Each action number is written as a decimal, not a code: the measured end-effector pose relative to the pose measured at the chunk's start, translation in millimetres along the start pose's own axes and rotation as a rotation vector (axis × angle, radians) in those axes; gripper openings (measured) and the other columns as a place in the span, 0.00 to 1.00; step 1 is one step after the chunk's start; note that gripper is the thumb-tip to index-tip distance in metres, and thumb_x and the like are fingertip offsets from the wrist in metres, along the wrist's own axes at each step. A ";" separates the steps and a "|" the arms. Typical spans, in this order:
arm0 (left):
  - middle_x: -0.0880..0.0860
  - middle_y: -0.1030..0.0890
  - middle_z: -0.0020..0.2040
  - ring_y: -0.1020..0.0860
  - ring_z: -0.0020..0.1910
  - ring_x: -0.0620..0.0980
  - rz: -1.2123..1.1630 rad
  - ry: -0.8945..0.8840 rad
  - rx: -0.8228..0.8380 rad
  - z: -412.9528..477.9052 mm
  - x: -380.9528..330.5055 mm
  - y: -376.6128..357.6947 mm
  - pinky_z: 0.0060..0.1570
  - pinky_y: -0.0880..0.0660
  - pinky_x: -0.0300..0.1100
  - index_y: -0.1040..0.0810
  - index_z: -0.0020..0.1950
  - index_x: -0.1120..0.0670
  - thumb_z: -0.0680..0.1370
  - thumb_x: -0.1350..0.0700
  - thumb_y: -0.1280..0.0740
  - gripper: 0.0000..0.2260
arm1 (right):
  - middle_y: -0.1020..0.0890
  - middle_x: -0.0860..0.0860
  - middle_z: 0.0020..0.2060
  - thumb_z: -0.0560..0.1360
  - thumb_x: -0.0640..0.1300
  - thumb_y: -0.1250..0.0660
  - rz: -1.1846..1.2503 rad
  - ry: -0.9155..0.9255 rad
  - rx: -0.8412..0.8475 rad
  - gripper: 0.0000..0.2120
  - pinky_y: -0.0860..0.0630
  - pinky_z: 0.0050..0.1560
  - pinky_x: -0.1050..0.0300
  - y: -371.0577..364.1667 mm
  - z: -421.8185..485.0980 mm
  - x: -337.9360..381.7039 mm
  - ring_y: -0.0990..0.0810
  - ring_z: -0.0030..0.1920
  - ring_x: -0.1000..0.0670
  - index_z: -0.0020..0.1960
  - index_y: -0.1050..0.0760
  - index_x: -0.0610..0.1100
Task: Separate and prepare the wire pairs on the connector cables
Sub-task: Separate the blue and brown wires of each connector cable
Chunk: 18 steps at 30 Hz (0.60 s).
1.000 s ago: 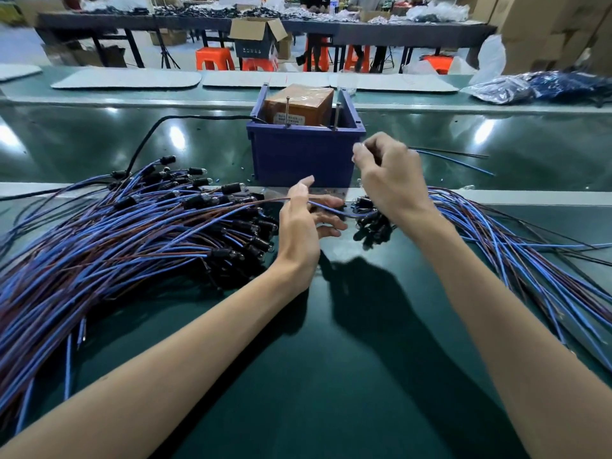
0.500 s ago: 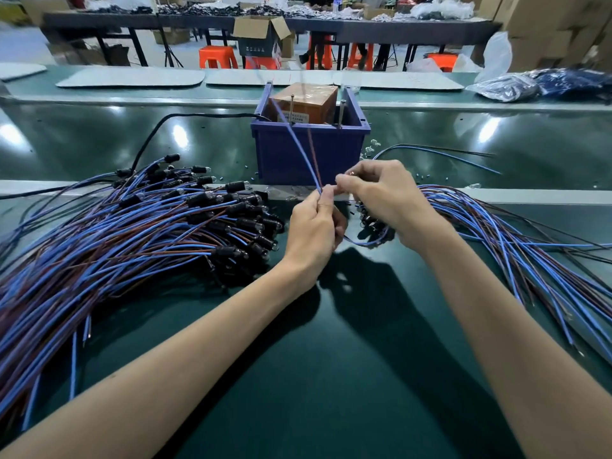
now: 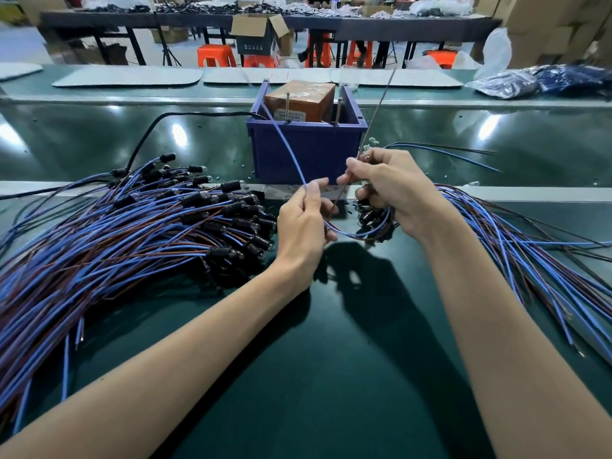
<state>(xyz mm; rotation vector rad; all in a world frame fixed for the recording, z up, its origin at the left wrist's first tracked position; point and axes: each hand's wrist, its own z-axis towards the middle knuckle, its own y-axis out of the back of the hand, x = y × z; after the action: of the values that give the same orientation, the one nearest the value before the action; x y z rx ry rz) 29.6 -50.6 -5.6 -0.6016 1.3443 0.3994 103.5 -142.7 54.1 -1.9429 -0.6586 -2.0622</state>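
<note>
My left hand (image 3: 303,226) pinches a blue wire (image 3: 285,144) that rises up and to the left across the blue bin. My right hand (image 3: 389,190) pinches the brown wire (image 3: 376,107) of the same cable, which runs up to the right. The two wires spread apart in a V above my hands and loop together below them. A bunch of black connectors (image 3: 371,213) shows under my right hand. A large pile of blue and brown connector cables (image 3: 132,233) lies on the left, and another bundle of cables (image 3: 516,246) fans out on the right.
A blue plastic bin (image 3: 308,150) holding a brown box (image 3: 303,99) stands just behind my hands on the green table (image 3: 331,359). A black cord (image 3: 149,134) curves to the bin's left. Bagged goods (image 3: 543,81) lie at the far right.
One second ago my hands held the cable low and level. They have since raised the two wire ends and pulled them apart, blue going left and brown going right.
</note>
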 end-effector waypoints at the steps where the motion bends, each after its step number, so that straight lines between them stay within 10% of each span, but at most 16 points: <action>1: 0.49 0.26 0.35 0.30 0.20 0.39 -0.013 0.001 -0.034 1.5 0.0 0.5 0.22 0.32 0.33 0.24 0.58 0.50 0.84 0.53 0.44 0.11 | 0.17 0.52 0.31 0.79 0.41 0.36 -0.008 -0.009 0.001 0.10 0.40 0.21 0.69 0.7 0.5 -0.1 0.29 0.21 0.59 0.39 0.29 0.45; 7: 0.44 0.30 0.21 0.34 0.19 0.40 -0.063 -0.026 -0.099 3.5 -0.3 3.1 0.19 0.34 0.32 0.41 0.76 0.50 0.83 0.56 0.43 0.21 | 0.18 0.51 0.25 0.78 0.40 0.38 -0.122 -0.023 -0.026 0.09 0.40 0.18 0.69 -1.8 3.3 -0.5 0.30 0.19 0.58 0.40 0.23 0.43; 18: 0.45 0.36 0.18 0.35 0.16 0.43 -0.008 -0.029 -0.124 4.7 1.6 0.2 0.21 0.35 0.33 0.26 0.56 0.55 0.84 0.61 0.49 0.12 | 0.31 0.55 0.15 0.72 0.35 0.40 -0.230 0.018 -0.055 0.15 0.38 0.19 0.69 -7.8 6.9 -4.6 0.35 0.16 0.58 0.32 0.21 0.45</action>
<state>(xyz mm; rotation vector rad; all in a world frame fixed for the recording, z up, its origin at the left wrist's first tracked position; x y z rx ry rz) 33.5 -47.7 -6.7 -0.7010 1.2958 0.4862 106.4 -133.3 48.4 -1.9563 -0.8673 -2.2499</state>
